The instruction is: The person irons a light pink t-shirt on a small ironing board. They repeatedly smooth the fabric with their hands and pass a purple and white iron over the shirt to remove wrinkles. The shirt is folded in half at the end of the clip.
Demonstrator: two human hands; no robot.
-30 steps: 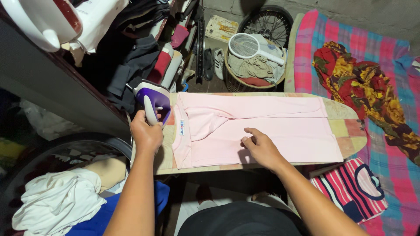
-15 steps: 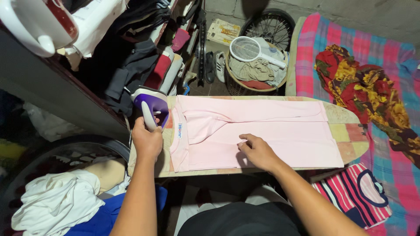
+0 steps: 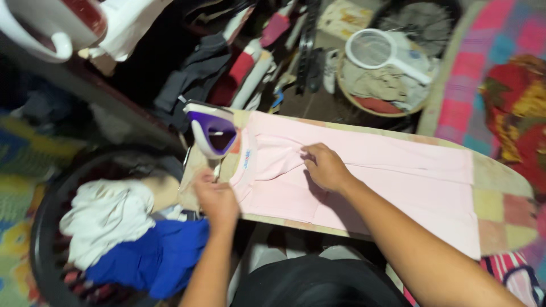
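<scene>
The ironing board point(image 3: 500, 187) runs left to right, and the pink garment point(image 3: 375, 182) lies flat along it, long axis the same way, waistband toward the left end. The iron point(image 3: 213, 131) stands on that left end, just beside the waistband. The left hand point(image 3: 216, 199) is nearer the iron, right below it, fingers curled at its handle; whether it grips I cannot tell. The right hand point(image 3: 324, 167) presses spread on the cloth's folds.

The right hand point(image 3: 325, 167) presses flat on pink trousers point(image 3: 369, 182) spread over the ironing board point(image 3: 503, 187). The left hand point(image 3: 216, 196) rests at the board's near edge, just below a purple-and-white iron point(image 3: 211, 132) standing on its end.
</scene>
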